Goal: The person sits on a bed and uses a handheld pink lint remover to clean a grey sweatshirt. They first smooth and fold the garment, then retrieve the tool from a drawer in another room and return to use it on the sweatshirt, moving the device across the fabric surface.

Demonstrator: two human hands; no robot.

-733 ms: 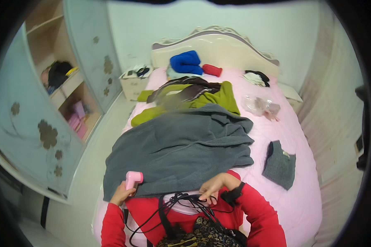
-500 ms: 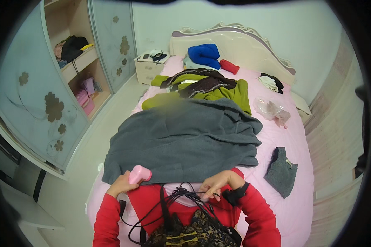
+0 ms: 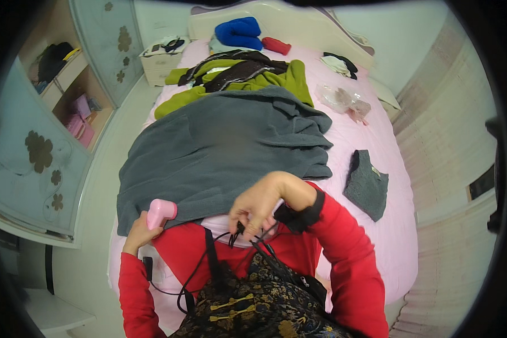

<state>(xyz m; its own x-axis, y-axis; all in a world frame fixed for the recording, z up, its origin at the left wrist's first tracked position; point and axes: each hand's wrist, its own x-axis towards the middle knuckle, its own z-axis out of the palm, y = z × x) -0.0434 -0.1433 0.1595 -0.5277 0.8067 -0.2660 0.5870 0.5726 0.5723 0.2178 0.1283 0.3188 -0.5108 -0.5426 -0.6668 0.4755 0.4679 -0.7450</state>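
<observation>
My left hand (image 3: 140, 232) is wrapped round the handle of a pink lint shaver (image 3: 162, 212), its round head pointing right, over the near left corner of a grey fleece garment (image 3: 208, 163). In front of my body, my right hand (image 3: 260, 205) is bent down at the wrist and pinches a black cable (image 3: 192, 276). Part of the cable bunches beneath those fingers, and a loop hangs across my lap toward the left. A small black block (image 3: 147, 266), seemingly on the cable, lies beside my left forearm. The grey garment spreads wide over the bed.
On the pink bed (image 3: 372, 265) lie a green and dark brown garment (image 3: 248, 76), a folded grey piece (image 3: 366, 186), a clear plastic bag (image 3: 343, 101), and blue (image 3: 238, 32) and red (image 3: 276, 45) bundles. A wardrobe (image 3: 39, 169) stands left.
My right hand has risen and moved left, and the bunched cable below it has loosened and spread. My left hand still holds the shaver. The whole view has shifted downward.
</observation>
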